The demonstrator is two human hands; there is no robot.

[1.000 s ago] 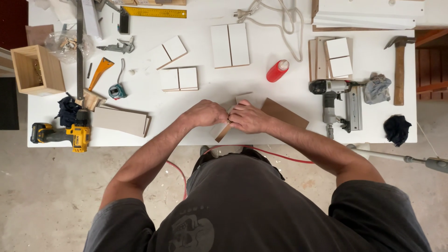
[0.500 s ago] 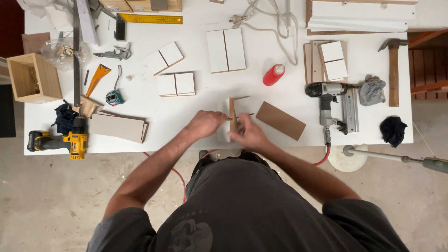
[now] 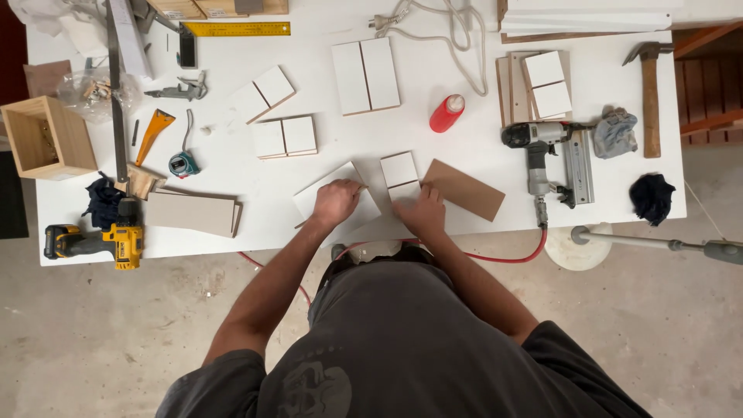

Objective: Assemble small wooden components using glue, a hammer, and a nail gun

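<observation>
Two small white panels lie flat on the white surface, one above the other with a thin dark seam between them. The right hand rests on the nearer one, fingers spread and pressing down, not closed around it. Just left of that hand lies a larger white panel, turned at an angle. The left hand sits on top of it, fingers curled at its upper edge near the small pair; whether it pinches the edge or only presses there, I cannot tell.

Judging by how things lie, the work looks to be in its middle. Elsewhere there are already pairs of white squares set edge to edge, a second pair above them, and a taller pair further back, which suggests several pieces are done. The panels under the hands lie loose and apart, so joining them appears to be left.

The panels are thin and flat, with white faces and bare wood edges.

Right of the right hand, touching the small panels' corner, lies a brown board. Beyond it is a nail gun with a red hose, and above, a red bottle. Far right lie a hammer and a dark rag. Left of the left hand are a grey board, a yellow drill, a tape measure and an open wooden box.
</observation>
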